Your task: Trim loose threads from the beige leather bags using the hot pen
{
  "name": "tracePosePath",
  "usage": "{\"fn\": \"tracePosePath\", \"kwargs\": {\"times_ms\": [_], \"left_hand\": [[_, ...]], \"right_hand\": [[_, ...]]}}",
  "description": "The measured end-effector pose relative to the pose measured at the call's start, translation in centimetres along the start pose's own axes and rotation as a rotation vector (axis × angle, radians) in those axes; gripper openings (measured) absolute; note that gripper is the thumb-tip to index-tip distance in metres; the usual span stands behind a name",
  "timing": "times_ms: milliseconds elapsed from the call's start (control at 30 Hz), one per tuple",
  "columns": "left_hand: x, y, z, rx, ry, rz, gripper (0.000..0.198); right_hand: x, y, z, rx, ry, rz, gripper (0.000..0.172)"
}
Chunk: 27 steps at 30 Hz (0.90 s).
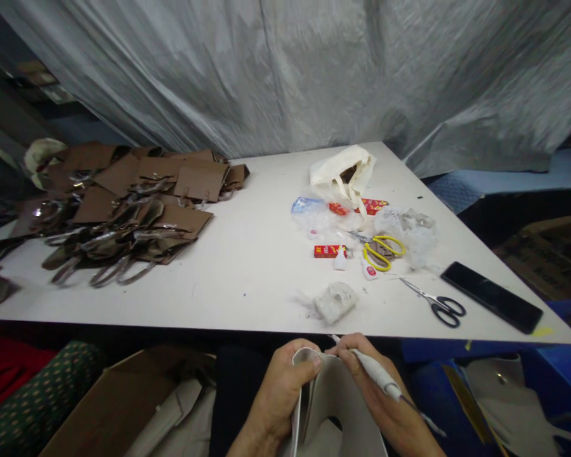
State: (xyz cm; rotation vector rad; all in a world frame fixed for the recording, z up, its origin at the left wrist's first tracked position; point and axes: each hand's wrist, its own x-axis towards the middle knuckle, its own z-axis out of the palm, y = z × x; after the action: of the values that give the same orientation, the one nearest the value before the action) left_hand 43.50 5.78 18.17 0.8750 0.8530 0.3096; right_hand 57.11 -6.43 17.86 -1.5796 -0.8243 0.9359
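Observation:
My left hand [285,384] is closed on the upper edge of a light grey bag piece [352,412], thumb on the inside and fingers outside. The piece hangs open below the table's front edge, with a dark oval gap low in it. My right hand [368,381] is closed round a slim tool wrapped in white [375,371], and its fingers touch the bag's edge beside my left hand. The tool's thin tip points to the table; a thin cord trails from its rear end. What kind of tool it is, I cannot tell.
Brown handbags [171,184] lie heaped on the left of the white table [257,254]. To the right are yellow-handled scissors [383,251], black-handled scissors [445,308], a black phone [492,296], a red glue box [328,252] and a white cloth bag [342,168]. Below stands a cardboard box [105,393].

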Motion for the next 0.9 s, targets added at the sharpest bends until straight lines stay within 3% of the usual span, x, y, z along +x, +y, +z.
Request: {"fn": "tracePosePath", "kwargs": {"times_ms": [167,433,600,800,900], "left_hand": [[-1.9,0.0,0.5,0.193,0.031,0.136,0.032],[-4.7,0.7,2.5,0.325,0.041,0.252,0.033],[-5.5,0.8,2.6,0.216,-0.092,0.21,0.031],[-4.9,0.0,1.7,0.128,-0.164,0.214,0.048],[-4.3,-0.2,1.5,0.057,-0.194,0.21,0.05]], "right_hand": [[-2.0,-0.9,0.4,0.018,-0.026,0.037,0.015],[-3.9,-1.4,1.7,0.08,0.016,0.007,0.029],[-4.7,-1.8,1.3,0.047,0.028,-0.03,0.023],[-5.6,-1.9,1.1,0.003,0.166,-0.059,0.018],[-6.5,-2.0,1.3,0.023,0.26,-0.041,0.026]]}}
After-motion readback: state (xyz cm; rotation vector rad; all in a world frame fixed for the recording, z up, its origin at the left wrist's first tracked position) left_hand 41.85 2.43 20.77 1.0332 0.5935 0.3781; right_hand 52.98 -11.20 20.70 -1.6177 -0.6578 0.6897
